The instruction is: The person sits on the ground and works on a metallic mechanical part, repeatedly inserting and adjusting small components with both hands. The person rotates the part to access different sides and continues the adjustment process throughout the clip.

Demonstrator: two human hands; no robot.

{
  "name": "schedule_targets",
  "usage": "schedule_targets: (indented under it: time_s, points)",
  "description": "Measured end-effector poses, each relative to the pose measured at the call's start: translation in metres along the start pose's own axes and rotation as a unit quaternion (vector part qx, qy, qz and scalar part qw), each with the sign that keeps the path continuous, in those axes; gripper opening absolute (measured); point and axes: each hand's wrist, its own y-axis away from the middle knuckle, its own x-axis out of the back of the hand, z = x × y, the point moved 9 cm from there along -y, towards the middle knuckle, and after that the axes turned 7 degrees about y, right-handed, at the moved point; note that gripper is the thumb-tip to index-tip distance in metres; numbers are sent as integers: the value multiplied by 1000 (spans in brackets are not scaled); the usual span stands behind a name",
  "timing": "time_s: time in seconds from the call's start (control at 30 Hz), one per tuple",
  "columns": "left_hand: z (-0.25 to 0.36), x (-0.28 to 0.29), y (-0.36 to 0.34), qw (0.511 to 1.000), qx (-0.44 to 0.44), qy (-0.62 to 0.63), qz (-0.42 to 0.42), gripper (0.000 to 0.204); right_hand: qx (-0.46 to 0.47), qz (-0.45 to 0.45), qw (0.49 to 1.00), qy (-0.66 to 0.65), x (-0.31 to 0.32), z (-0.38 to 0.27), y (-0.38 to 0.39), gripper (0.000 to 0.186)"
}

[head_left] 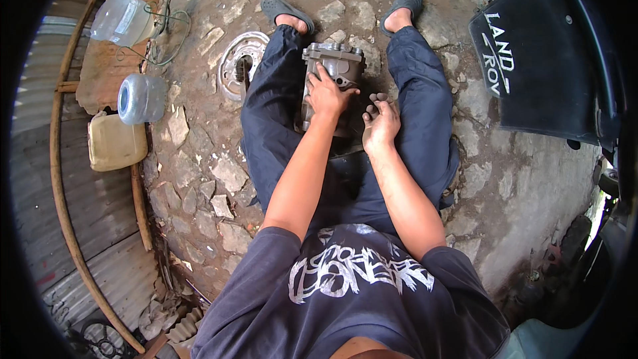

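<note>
In the head view, a grey cast-metal housing [337,60] with bolt bosses along its top sits between my legs. My left hand [327,93] lies on its face, fingers and thumb spread and touching the metal near a small dark hole. My right hand [381,119] is just beside the housing's lower right, palm turned partly up, fingers curled with darkened tips; whether something small is held in them I cannot make out. The lower part of the housing is partly hidden by my left hand and arm.
A metal plate wheel [228,52] lies left of my leg on uneven stone ground. Plastic containers [117,139], a clear jug [139,98], coiled wire and wooden poles [63,179] line the corrugated wall at left. A large black panel [531,60] stands at right.
</note>
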Motion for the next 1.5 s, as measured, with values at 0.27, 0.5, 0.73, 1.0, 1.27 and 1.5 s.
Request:
schedule_targets:
  time_s: [0.27, 0.5, 0.73, 1.0, 1.27, 1.5]
  points:
    - [-19, 9, -15, 992, -75, 72, -73, 133, -6, 30, 999, -14, 5, -7, -6, 20]
    - [10, 4, 14, 1000, 6, 6, -1, 149, -2, 1, 1000, 6, 1, 2, -6, 20]
    - [-32, 19, -17, 985, -96, 101, -100, 135, 0, 33, 999, -15, 8, -6, -8, 19]
    - [4, 3, 14, 999, -31, -10, -4, 154, 4, 20, 1000, 17, 11, 0, -4, 21]
    - [-22, 22, -9, 986, -96, 105, -81, 120, 10, 18, 1000, -3, 4, -4, -10, 20]
    - [-32, 40, 7, 975, -89, 203, 1, 86, -14, 19, 999, 33, 9, 14, -19, 21]
